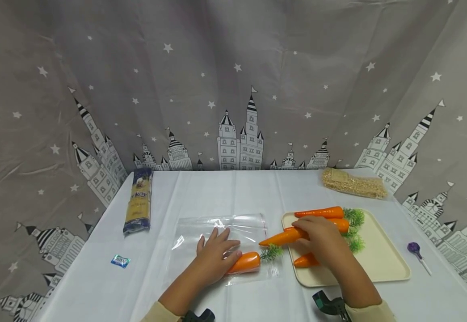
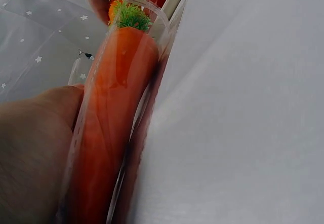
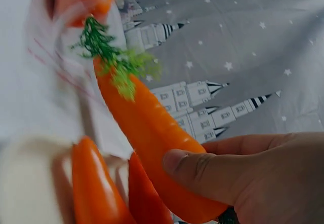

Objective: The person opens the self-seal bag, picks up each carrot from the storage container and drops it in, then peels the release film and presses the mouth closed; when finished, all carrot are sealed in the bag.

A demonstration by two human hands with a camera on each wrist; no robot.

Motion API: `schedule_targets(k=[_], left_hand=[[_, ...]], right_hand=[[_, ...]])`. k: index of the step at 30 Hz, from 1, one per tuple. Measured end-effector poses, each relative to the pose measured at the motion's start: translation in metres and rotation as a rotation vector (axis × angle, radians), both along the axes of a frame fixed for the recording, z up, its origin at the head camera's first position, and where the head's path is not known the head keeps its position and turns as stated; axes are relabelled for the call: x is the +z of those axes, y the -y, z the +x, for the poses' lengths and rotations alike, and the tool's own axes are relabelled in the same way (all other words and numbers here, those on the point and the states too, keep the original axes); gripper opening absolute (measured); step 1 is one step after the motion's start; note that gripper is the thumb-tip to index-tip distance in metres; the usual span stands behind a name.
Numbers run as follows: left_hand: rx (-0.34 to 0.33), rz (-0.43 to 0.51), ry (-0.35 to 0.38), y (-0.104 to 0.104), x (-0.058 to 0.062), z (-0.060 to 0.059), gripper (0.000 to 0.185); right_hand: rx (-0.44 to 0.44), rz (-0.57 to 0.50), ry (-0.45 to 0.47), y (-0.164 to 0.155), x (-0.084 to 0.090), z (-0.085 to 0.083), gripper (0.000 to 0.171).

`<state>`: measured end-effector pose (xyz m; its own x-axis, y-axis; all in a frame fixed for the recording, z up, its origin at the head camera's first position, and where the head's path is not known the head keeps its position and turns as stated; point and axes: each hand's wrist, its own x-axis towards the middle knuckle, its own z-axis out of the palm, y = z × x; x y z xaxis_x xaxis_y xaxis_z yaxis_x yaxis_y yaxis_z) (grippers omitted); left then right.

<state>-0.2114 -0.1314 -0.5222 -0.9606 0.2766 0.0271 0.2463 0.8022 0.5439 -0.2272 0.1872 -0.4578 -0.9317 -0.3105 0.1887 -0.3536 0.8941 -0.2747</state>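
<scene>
My left hand (image 1: 216,258) lies with fingers spread on a clear plastic bag (image 1: 185,237), its thumb side beside a carrot (image 1: 247,263). That carrot (image 2: 114,102) is inside the bag, and its green top (image 1: 271,252) points right, at the bag's right end. My right hand (image 1: 322,237) holds another carrot (image 1: 281,237) between thumb and fingers. This held carrot (image 3: 152,133) is over the left rim of a cream tray (image 1: 382,250), its tip toward the bag. Several carrots are on the tray, among them one along the back (image 1: 317,213) and one partly under my right hand (image 1: 305,260).
A blue and yellow packet (image 1: 138,201) lies at the back left, with a small blue wrapped candy (image 1: 120,261) in front of it. A bag of grains (image 1: 354,183) lies at the back right. Right of the tray is a purple lollipop (image 1: 414,248). A grey curtain hangs behind the table.
</scene>
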Motion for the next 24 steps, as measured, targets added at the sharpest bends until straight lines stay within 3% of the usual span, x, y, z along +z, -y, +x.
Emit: schedule_targets(k=[10, 24], left_hand=[[-0.001, -0.014, 0.004, -0.001, 0.003, 0.0, 0.044], [-0.007, -0.01, -0.003, -0.001, 0.001, 0.0, 0.046]], right_hand=[[0.011, 0.036, 0.052, 0.032, -0.007, -0.003, 0.046], [0.058, 0.006, 0.034, 0.053, -0.014, -0.008, 0.043]])
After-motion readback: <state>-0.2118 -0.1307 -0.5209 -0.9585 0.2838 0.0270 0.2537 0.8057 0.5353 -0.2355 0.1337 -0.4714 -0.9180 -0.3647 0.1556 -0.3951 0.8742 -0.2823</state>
